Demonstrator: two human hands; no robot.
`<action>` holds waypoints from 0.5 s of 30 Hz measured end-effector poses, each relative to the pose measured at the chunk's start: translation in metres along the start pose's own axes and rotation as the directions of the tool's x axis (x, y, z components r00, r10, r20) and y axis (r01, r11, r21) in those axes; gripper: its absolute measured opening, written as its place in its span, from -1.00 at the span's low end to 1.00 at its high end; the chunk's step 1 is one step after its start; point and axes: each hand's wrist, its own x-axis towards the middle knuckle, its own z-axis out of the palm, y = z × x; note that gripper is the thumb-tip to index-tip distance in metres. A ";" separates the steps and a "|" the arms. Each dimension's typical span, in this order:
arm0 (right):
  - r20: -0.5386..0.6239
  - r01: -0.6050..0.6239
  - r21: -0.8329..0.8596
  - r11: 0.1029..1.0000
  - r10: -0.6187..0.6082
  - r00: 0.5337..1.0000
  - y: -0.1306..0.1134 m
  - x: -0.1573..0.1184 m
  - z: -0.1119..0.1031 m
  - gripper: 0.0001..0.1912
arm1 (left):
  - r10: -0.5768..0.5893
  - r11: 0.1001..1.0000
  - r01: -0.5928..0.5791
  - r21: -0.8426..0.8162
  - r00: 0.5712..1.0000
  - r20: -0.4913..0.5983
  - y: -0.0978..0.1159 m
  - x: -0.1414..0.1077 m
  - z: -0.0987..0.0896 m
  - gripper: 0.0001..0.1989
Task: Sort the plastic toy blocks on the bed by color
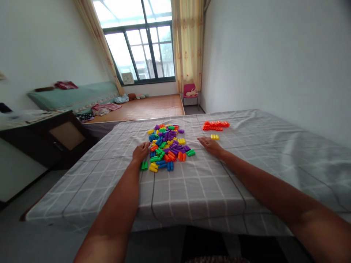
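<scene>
A loose heap of small plastic tube-shaped toy blocks (170,144) in purple, green, blue, yellow and orange lies on the cloth-covered table. My left hand (141,150) rests at the heap's left edge, fingers extended towards it, with nothing visible in its grasp. A green block (144,166) sits just below that hand. To the right of the heap, my right hand (210,144) lies on the cloth with its fingers stretched out, holding nothing. A yellow block (215,137) is close beside it. Farther back, orange blocks (216,126) form a joined cluster.
A grey checked cloth (192,197) covers the table. Beyond it stand a wooden bed platform (156,106) and a pink chair (189,90) bearing a soft toy. On the left is a dark cabinet (49,140); a white wall (274,62) runs along the right.
</scene>
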 end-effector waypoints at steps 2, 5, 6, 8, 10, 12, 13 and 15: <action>-0.003 0.025 -0.053 0.998 -0.025 1.000 0.010 -0.015 -0.002 -0.60 | 0.013 1.000 -0.013 0.004 1.000 0.006 -0.001 -0.001 0.000 -0.55; 0.043 0.069 -0.108 0.992 -0.065 0.997 0.015 -0.024 -0.005 -0.61 | 0.020 1.000 -0.020 -0.004 1.000 0.005 0.000 -0.004 -0.002 -0.54; 0.053 0.084 -0.116 0.990 -0.078 0.996 0.015 -0.024 -0.005 -0.62 | 0.012 1.000 -0.012 -0.001 1.000 0.001 0.001 -0.006 -0.003 -0.54; 0.055 0.101 -0.113 0.988 -0.095 0.994 0.013 -0.023 -0.005 -0.62 | -0.010 1.000 0.010 0.008 1.000 0.000 0.003 -0.008 -0.005 -0.54; 0.038 0.087 -0.081 0.993 -0.084 0.996 0.011 -0.023 -0.004 -0.62 | -0.024 1.000 0.024 0.017 1.000 0.003 0.004 -0.010 -0.007 -0.55; 0.015 0.051 -0.012 0.999 -0.051 0.999 0.012 -0.022 -0.005 -0.60 | -0.028 0.999 0.028 0.031 1.000 0.008 0.006 -0.012 -0.009 -0.54; -0.004 0.026 0.029 0.999 -0.026 1.000 0.014 -0.021 -0.007 -0.58 | -0.026 0.999 0.026 0.041 1.000 0.008 0.007 -0.012 -0.010 -0.53; -0.095 -0.054 0.086 0.995 0.062 0.994 0.024 -0.020 -0.016 -0.58 | -0.019 0.998 0.018 0.057 1.000 0.008 0.008 -0.013 -0.011 -0.53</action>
